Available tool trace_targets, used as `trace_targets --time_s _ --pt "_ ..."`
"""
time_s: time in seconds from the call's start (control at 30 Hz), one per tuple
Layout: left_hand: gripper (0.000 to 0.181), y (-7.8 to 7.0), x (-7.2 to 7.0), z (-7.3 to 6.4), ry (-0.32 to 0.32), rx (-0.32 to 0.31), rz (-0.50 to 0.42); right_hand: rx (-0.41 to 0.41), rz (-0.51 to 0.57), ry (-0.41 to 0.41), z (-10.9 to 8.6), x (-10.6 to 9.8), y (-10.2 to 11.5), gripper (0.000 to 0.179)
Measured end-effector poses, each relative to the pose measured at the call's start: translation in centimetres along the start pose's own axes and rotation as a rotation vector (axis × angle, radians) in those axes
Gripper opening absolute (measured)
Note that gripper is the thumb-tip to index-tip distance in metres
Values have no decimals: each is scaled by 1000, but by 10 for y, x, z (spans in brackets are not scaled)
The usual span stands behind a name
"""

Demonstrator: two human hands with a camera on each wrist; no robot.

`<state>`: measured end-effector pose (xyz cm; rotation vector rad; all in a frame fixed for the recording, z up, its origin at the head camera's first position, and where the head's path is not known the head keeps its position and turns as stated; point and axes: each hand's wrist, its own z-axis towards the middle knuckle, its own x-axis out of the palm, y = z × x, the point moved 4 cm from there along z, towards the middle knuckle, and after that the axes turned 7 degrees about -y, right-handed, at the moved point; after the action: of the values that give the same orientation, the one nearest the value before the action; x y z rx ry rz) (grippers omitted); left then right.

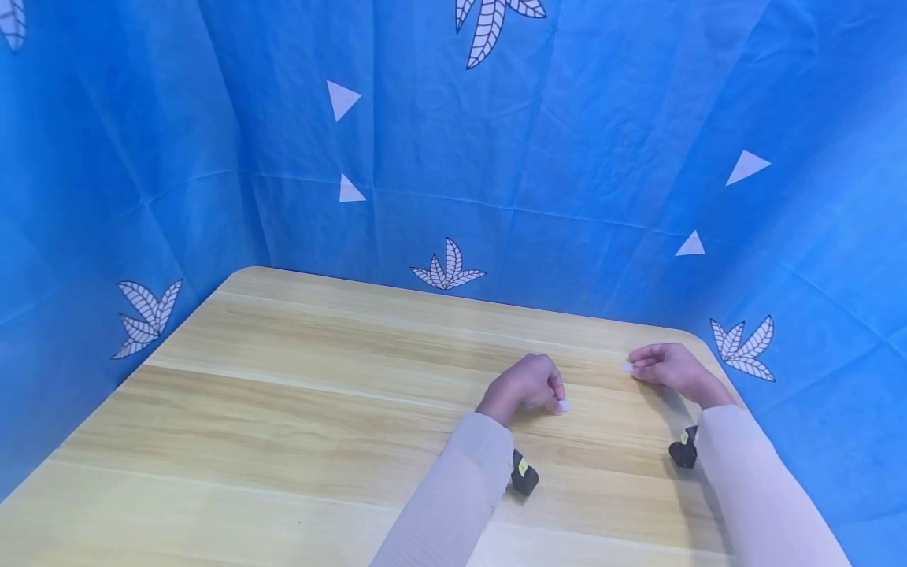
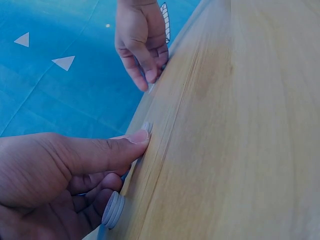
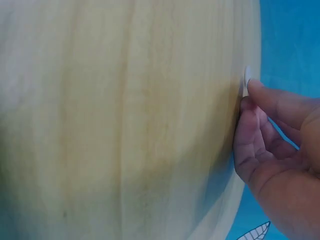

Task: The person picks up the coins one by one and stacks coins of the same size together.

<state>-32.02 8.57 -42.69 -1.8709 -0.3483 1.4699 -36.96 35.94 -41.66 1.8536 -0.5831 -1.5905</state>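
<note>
My left hand is low over the right part of the wooden table, pinching a small white disc between thumb and fingers. In the left wrist view, the disc's edge shows beyond the thumb tip. A short stack of similar white discs stands on the table beside that hand's curled fingers. Farther right, near the table's far corner, my right hand holds another white disc by thumb and fingertips. That disc appears thin and edge-on in the right wrist view, close to the tabletop.
The light wooden table has rounded far corners. A blue curtain with white leaf and triangle prints hangs behind and around it. Black wrist-worn devices sit under both pale sleeves.
</note>
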Motion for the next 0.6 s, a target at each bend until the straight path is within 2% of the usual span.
trace_targets --time_s 0.17,0.33,0.6 --pt "16 0 -1 -1 0 -6 -4 16 -65 18 6 1 -1 40" --pt "15 -1 -2 -1 1 4 -5 53 -42 38 11 4 0 36" --pt "15 -1 0 0 -2 8 2 75 -64 79 14 8 1 30"
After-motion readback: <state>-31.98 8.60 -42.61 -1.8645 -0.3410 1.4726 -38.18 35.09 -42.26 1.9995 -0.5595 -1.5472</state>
